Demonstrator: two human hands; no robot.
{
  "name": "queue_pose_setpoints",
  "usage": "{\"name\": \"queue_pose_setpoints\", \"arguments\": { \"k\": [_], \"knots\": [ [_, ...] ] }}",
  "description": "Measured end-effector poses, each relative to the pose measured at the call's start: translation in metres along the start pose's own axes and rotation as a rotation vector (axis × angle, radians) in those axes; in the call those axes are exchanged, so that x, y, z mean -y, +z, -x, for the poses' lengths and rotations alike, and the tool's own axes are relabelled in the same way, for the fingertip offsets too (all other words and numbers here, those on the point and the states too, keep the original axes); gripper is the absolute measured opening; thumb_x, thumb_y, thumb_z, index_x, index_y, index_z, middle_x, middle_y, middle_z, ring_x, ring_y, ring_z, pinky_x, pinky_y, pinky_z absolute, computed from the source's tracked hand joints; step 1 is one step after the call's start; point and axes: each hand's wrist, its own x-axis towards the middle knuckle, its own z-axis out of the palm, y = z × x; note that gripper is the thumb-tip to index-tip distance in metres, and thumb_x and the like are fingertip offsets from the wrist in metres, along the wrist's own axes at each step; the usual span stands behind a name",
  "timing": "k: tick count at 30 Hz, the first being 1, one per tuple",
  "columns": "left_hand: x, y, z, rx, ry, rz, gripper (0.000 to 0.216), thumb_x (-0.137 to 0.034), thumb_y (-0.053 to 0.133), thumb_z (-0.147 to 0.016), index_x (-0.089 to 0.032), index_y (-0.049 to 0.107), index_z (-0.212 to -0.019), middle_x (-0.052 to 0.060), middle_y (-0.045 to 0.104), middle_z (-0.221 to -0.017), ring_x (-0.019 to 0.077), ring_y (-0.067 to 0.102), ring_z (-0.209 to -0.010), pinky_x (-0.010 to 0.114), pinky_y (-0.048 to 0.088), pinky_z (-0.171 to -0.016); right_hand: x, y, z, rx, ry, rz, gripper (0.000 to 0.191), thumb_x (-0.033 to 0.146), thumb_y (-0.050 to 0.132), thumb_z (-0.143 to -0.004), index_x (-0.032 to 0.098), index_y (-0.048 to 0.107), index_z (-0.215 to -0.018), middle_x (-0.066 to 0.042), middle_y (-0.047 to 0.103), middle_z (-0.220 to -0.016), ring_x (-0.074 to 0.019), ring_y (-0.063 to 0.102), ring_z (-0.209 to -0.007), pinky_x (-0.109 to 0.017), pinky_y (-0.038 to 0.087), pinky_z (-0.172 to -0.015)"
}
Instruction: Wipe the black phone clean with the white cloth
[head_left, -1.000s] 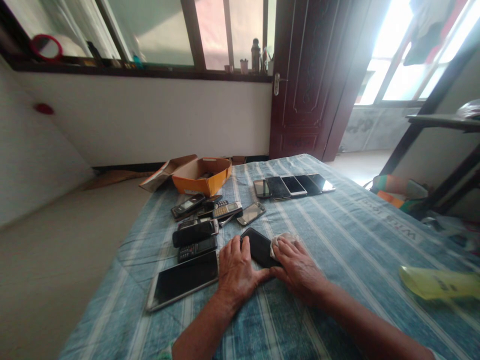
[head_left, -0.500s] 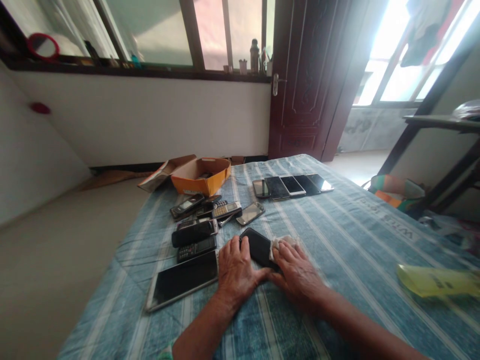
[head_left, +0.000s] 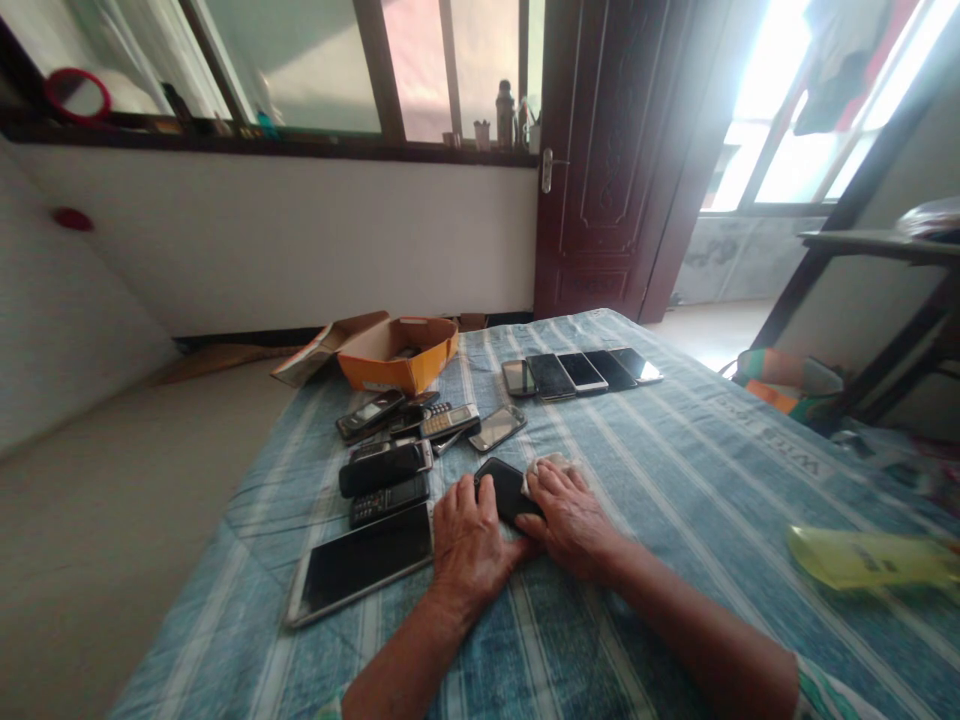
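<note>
A black smartphone lies flat on the striped blue cloth, between my two hands. My left hand grips its left end, fingers over the edge and thumb along the near side. In my right hand is a crumpled white cloth, pressed against the phone's right part. The right fingers cover much of that end. Just left of my left hand lies a large white-edged tablet with a dark screen. Beyond it sit a black keypad phone and a loose pile with another keypad phone.
An open orange box stands at the far left edge of the bed. Several phones form a row at the far side. A grey touchscreen phone lies beyond my hands. Yellow translucent plastic is at the right.
My right hand has moved a little up and left over the phone with the white cloth. My left hand stays on the phone's left end. The view has shifted slightly.
</note>
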Motion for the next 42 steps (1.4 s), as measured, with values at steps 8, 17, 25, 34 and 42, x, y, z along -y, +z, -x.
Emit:
{"name": "queue_pose_setpoints", "arguments": {
  "k": [8, 17, 25, 34, 42],
  "knots": [
    [-0.001, 0.0, 0.002, 0.023, -0.012, -0.01, 0.084, -0.057, 0.074, -0.061, -0.006, 0.052, -0.125, 0.021, 0.053, -0.124, 0.0345, 0.05, -0.113, 0.043, 0.039, -0.096, 0.005, 0.007, 0.026, -0.031, 0.025, 0.077, 0.056, 0.041, 0.049, -0.091, 0.007, 0.046, -0.136, -0.017, 0.04, -0.145, -0.0315, 0.03, -0.137, -0.049, 0.022, -0.112],
    [-0.002, -0.002, 0.001, 0.033, -0.027, -0.003, 0.084, -0.059, 0.072, -0.06, -0.007, 0.053, -0.123, 0.019, 0.055, -0.121, 0.0348, 0.05, -0.113, 0.043, 0.039, -0.096, 0.003, 0.019, 0.035, -0.127, 0.061, 0.121, 0.057, 0.04, 0.052, -0.089, 0.007, 0.046, -0.135, -0.02, 0.041, -0.143, -0.0327, 0.031, -0.135, -0.051, 0.023, -0.111],
    [-0.001, 0.001, 0.001, 0.005, -0.01, 0.002, 0.069, -0.045, 0.068, -0.066, -0.007, 0.054, -0.122, 0.02, 0.053, -0.121, 0.0348, 0.05, -0.111, 0.043, 0.039, -0.095, 0.002, 0.005, -0.012, -0.048, -0.117, 0.006, 0.05, 0.043, 0.048, -0.092, 0.012, 0.048, -0.132, -0.014, 0.046, -0.139, -0.0269, 0.035, -0.132, -0.044, 0.023, -0.11],
    [-0.003, -0.004, 0.001, 0.026, -0.008, 0.021, 0.086, -0.062, 0.07, -0.062, -0.004, 0.053, -0.123, 0.022, 0.054, -0.121, 0.0354, 0.051, -0.112, 0.044, 0.04, -0.095, -0.012, 0.002, 0.004, -0.072, -0.169, -0.012, 0.041, 0.034, 0.043, -0.095, 0.013, 0.052, -0.129, -0.012, 0.051, -0.134, -0.0251, 0.039, -0.129, -0.042, 0.024, -0.111],
    [-0.004, -0.003, 0.002, 0.047, -0.023, 0.026, 0.093, -0.066, 0.073, -0.054, -0.01, 0.053, -0.124, 0.02, 0.053, -0.126, 0.0347, 0.049, -0.116, 0.044, 0.037, -0.099, -0.033, 0.0, 0.04, -0.072, -0.118, -0.048, 0.04, 0.033, 0.038, -0.096, 0.015, 0.054, -0.128, -0.012, 0.05, -0.136, -0.0248, 0.038, -0.129, -0.045, 0.025, -0.111]
  ]
}}
